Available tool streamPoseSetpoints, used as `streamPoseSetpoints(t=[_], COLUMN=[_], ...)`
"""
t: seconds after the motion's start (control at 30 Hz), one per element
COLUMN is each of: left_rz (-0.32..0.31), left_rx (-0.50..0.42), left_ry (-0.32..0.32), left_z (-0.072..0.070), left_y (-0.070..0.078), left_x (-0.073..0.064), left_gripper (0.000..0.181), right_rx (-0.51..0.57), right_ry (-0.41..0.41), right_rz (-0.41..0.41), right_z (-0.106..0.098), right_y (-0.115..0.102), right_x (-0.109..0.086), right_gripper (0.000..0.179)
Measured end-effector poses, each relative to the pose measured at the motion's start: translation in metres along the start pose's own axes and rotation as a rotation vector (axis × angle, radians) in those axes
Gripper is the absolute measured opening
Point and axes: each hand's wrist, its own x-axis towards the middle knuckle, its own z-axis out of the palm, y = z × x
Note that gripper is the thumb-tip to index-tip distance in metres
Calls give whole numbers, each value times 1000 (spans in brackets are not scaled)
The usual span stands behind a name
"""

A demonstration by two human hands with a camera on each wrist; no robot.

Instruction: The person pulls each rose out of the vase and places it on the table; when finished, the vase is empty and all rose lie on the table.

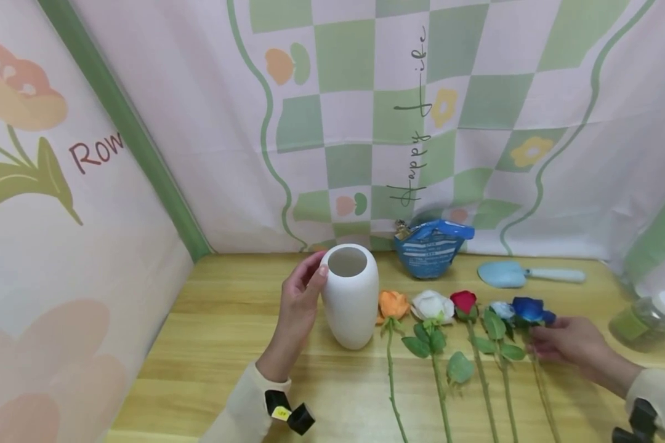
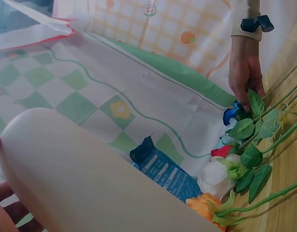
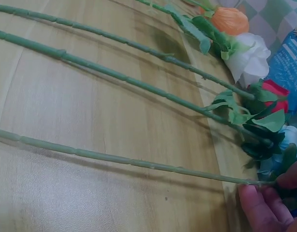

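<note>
My left hand [image 1: 300,292] grips the upper left side of a tall white vase [image 1: 350,301], thumb near its rim. The vase stands upright on the wooden table, its mouth facing up. At the right, my right hand [image 1: 573,344] pinches the stem of a dark blue rose [image 1: 529,309] just below the bloom. In the right wrist view, thumb and fingertips [image 3: 252,198] meet at that green stem [image 3: 187,170]. To its left lie a light blue rose [image 1: 502,310], a red rose [image 1: 464,302], a white rose [image 1: 433,306] and an orange rose [image 1: 393,304], stems toward me.
Behind the flowers stands a crumpled blue bag [image 1: 429,252]. A light blue hand trowel [image 1: 504,274] lies at the back right. Near the right edge is a clear jar [image 1: 643,323] with a white lid. A patterned cloth [image 1: 343,141] hangs along the table's back edge.
</note>
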Motion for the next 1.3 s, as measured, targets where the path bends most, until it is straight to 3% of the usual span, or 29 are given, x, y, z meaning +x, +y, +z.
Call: streamPoseSetpoints(t=[0.27, 0.53, 0.73, 0.83, 1.07, 1.2, 1.3], left_rz=[1, 10, 6, 0, -23, -35, -44], left_rx=[2, -3, -6, -9, 6, 1, 16], left_ry=[3, -1, -7, -7, -5, -3, -5], left_z=[1, 0, -1, -1, -1, -2, -4], left_y=[2, 1, -1, -1, -2, 0, -1], left_x=[-1, 2, 5, 5, 5, 4, 5], left_gripper=[42, 43, 42, 42, 42, 43, 45], right_rx=[-33, -65, -53, -42, -150, -232, -358], right_ry=[-10, 10, 3, -7, -44, -65, -30], right_rz=[51, 44, 38, 29, 59, 29, -33], right_z=[3, 5, 5, 4, 0, -4, -8], right_y=[-1, -5, -3, -2, 0, -1, -4], right_x=[3, 5, 6, 6, -5, -14, -21], right_gripper=[52, 26, 23, 31, 86, 87, 82])
